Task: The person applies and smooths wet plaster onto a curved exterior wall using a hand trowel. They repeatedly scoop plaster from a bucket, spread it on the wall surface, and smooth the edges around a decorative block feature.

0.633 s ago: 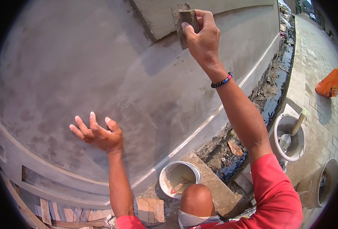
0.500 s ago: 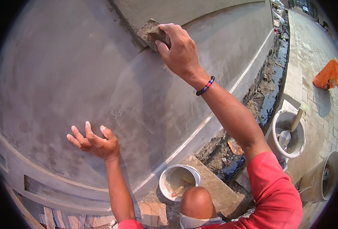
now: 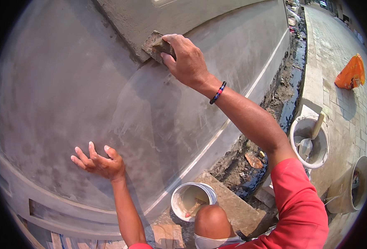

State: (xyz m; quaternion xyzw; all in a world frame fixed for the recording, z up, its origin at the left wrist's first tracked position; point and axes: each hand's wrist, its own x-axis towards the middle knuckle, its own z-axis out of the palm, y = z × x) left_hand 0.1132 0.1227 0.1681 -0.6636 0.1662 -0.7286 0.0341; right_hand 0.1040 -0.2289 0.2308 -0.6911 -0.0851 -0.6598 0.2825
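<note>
- We see the hand float (image 3: 151, 44) toward 11 o'clock, tilted at the raised panel's (image 3: 134, 25) lower corner; moments ago it stood more upright, farther right, so we judge that corner is now being worked.
- Our right hand's (image 3: 189, 61) fingers pinch the float's grip block.
- Our left hand (image 3: 107, 167), at 8 o'clock, has fingers spread and holds nothing; we cannot tell whether it touches the wall.
- The grey wall (image 3: 73, 99) looks smooth, with darker blotches low down.
- Beyond: a white bucket (image 3: 174, 198) at 6 o'clock, a trowel (image 3: 305, 148) in another bucket (image 3: 314, 165) at 3, an orange bag (image 3: 351, 74) at 2.
</note>
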